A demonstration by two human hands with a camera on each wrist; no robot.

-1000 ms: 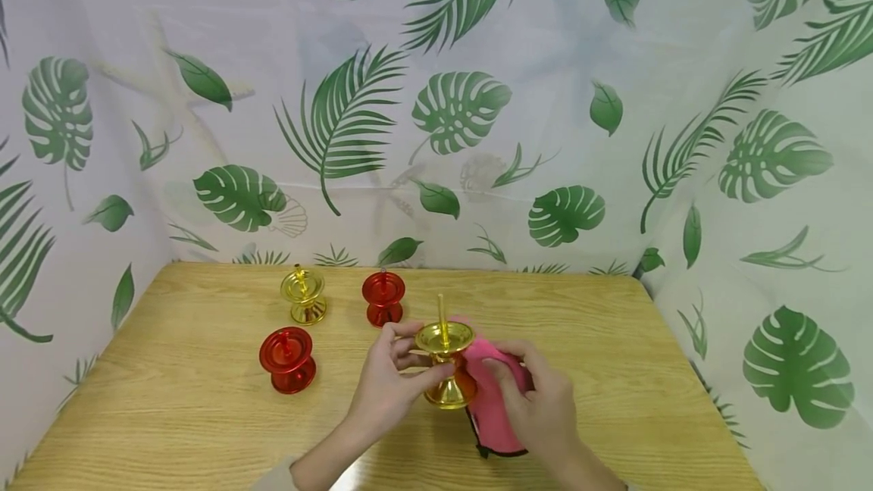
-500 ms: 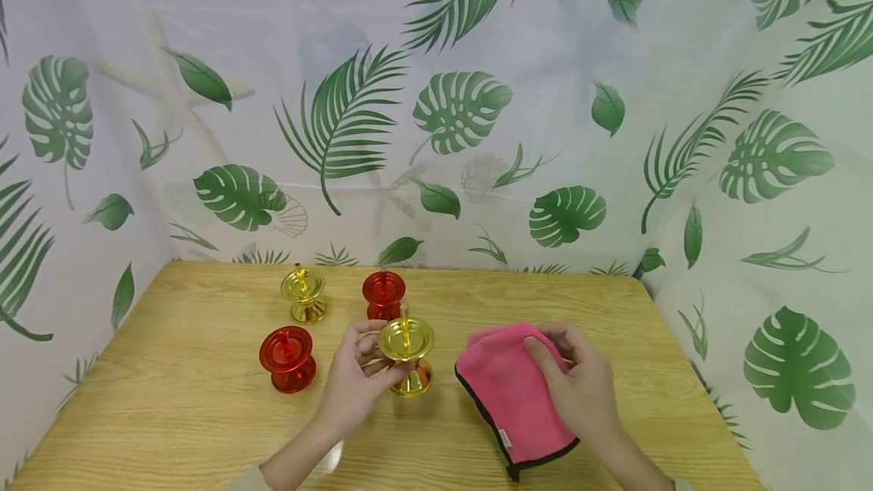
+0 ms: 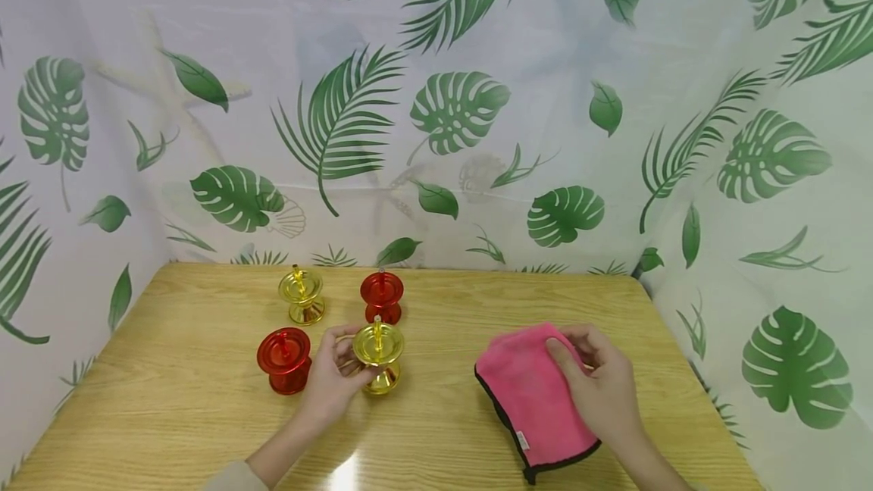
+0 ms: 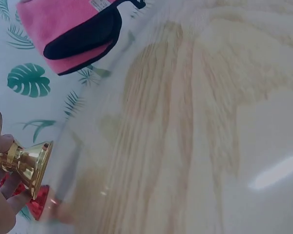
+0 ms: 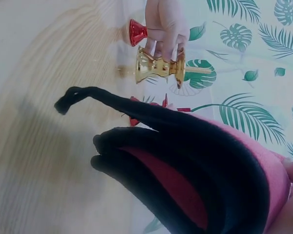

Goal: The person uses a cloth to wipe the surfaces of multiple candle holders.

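A person at a wood-grain table (image 3: 436,430) holds a gold candle holder (image 3: 380,352) upright in the L hand (image 3: 330,379), thumb & fingers clamped round its narrow middle below the dish, w/ a thin spike (image 3: 378,333) standing up from the centre. The holder is a bit L of centre in the head view; can't tell whether its base touches the table. The R hand (image 3: 602,381), well apart, pinches a folded pink cloth (image 3: 535,392) btwn thumb & fingers, its black trim hanging low, a small white tag (image 3: 522,440) near the border & a black loop (image 3: 529,476) at the corner. Both wrist cams show dark folds on the cloth's lower side. Three more stand upright nearby: a red holder (image 3: 283,356) just L of the L hand, a second gold holder (image 3: 302,292) farther back, & another red holder (image 3: 382,292) directly behind the held one, the two overlapping in the head view. A pale sleeve (image 3: 235,478) shows at the L forearm. Bkgd: a white backdrop (image 3: 470,180) printed w/ green leaves, behind the table & along both sides
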